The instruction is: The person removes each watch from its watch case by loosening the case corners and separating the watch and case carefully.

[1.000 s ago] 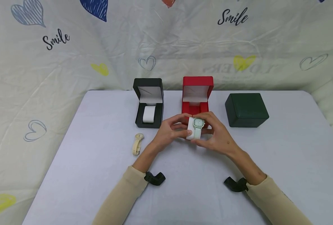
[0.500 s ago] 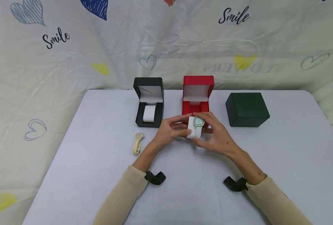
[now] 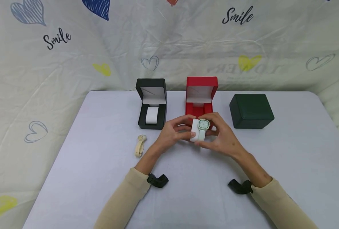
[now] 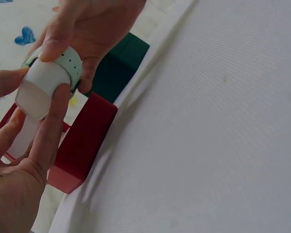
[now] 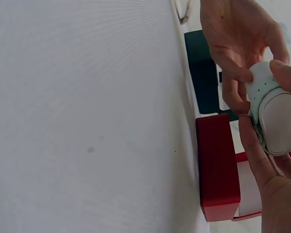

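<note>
A white watch cushion is held up between both hands, just in front of the red watch box. My left hand pinches its left end between thumb and fingers. Round the other end runs a pale mint wristwatch with a squarish dial, its strap dotted with holes in the left wrist view. My right hand grips the watch and that end of the cushion, thumb below and fingers above. The red watch box stands with its lid up, its front partly hidden by the hands.
An open black watch box with a white cushion inside stands left of the red one. To the right is a dark green box with its lid down. A cream wristwatch lies on the table beside my left wrist.
The watch and my right hand have shifted very slightly to the right along the cushion. The left hand keeps its hold, and the boxes stay where they were.
</note>
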`<control>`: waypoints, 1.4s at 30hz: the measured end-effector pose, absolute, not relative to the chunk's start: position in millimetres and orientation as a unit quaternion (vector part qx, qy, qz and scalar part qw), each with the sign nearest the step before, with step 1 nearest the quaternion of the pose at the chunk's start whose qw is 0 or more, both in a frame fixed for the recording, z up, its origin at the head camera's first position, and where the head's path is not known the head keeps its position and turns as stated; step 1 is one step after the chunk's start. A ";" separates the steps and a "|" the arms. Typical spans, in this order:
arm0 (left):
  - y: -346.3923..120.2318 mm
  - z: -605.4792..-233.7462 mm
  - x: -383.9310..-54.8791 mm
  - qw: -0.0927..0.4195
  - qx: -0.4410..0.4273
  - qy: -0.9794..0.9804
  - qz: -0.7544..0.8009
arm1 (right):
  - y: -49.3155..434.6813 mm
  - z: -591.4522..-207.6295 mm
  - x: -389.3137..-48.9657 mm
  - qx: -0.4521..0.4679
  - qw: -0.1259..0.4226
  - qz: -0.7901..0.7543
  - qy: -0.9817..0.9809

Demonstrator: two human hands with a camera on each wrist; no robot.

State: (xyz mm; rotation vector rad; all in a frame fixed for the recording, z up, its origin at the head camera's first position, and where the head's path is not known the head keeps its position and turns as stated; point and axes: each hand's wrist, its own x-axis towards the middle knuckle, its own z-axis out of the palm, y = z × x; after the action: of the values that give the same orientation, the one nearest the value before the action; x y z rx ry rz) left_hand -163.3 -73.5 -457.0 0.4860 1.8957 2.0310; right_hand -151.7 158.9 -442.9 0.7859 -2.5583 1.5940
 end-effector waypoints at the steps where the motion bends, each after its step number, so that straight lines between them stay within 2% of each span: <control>1: -73.5 -457.5 -163.4 0.160 0.170 0.663 0.711 | 158.9 -443.2 -151.6 0.251 0.013 0.512 -0.821; 17: -72.0 -454.3 -164.1 0.154 0.155 0.672 0.707 | 161.1 -442.4 -149.3 0.255 0.002 0.505 -0.825; 29: -72.6 -458.6 -162.2 0.150 0.136 0.667 0.718 | 154.3 -444.2 -147.8 0.264 0.045 0.474 -0.839; 42: -69.1 -454.6 -161.2 0.158 0.143 0.642 0.737 | 154.9 -436.5 -144.1 0.256 0.015 0.486 -0.835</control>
State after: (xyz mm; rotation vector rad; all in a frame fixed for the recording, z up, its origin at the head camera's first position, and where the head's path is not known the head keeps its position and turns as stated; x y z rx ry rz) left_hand -161.2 -69.1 -454.6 0.4100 1.8362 2.1069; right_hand -144.1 154.9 -436.5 0.7955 -2.5986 1.5134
